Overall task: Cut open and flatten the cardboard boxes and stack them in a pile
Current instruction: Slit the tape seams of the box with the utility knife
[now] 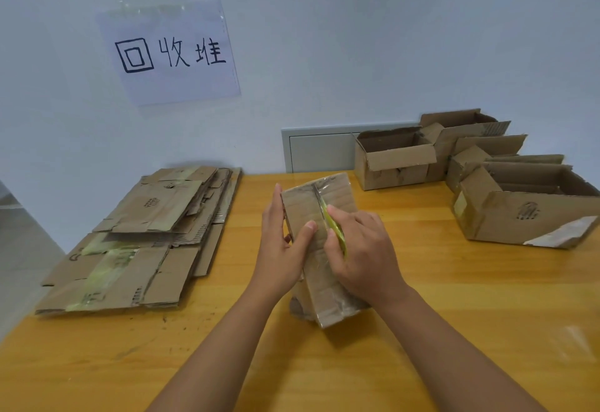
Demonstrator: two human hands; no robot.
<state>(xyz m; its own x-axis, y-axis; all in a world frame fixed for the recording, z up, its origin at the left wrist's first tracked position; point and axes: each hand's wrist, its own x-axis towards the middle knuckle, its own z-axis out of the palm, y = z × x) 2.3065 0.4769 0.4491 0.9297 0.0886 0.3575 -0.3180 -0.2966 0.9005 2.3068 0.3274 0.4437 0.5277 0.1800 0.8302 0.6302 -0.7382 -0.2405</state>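
A small taped cardboard box (324,197) stands in the middle of the wooden table (422,298), its taped seam facing up. My left hand (281,249) grips its left side, fingers along the edge and thumb on top. My right hand (360,256) holds a yellow-green cutter (336,230) with its tip on the seam at the box's centre line. A pile of flattened boxes (146,236) lies on the table's left part.
Several open, unflattened boxes (394,158) stand at the back right, with a larger one (526,207) nearer the right edge. A paper sign (172,51) with handwritten characters is taped to the wall above the pile. A white panel (318,152) sits low on the wall.
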